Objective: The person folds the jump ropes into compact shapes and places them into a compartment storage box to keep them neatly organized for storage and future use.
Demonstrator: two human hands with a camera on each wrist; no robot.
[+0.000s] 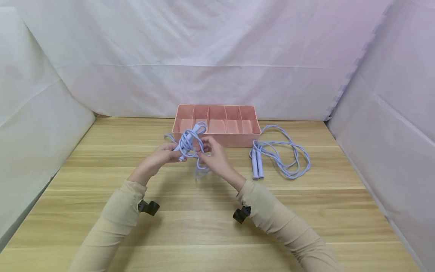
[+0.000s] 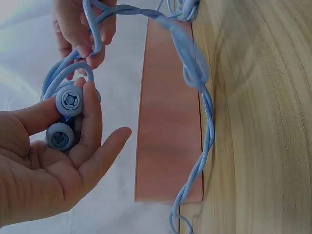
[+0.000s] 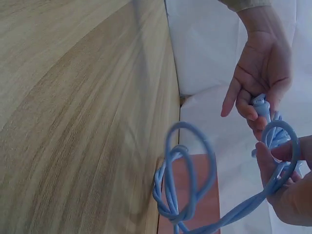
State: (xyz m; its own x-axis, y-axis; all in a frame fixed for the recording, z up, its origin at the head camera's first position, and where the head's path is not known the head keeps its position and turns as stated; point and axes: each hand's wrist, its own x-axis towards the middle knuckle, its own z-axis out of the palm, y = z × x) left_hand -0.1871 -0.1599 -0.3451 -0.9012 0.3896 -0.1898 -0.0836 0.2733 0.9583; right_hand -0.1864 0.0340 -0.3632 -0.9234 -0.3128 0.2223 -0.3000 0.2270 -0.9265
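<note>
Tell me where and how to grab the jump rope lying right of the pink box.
Probably best: pinch both handles together at mid-length, coming from above with the nearer right hand; they lie straight, side by side, while the cord sprawls in loose loops.

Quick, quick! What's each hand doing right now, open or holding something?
Left hand: closed, holding the pale blue, cylindrical jump-rope handles wrapped with cord.
Right hand: closed, pinching that rope's pale blue, flexible cord.
</note>
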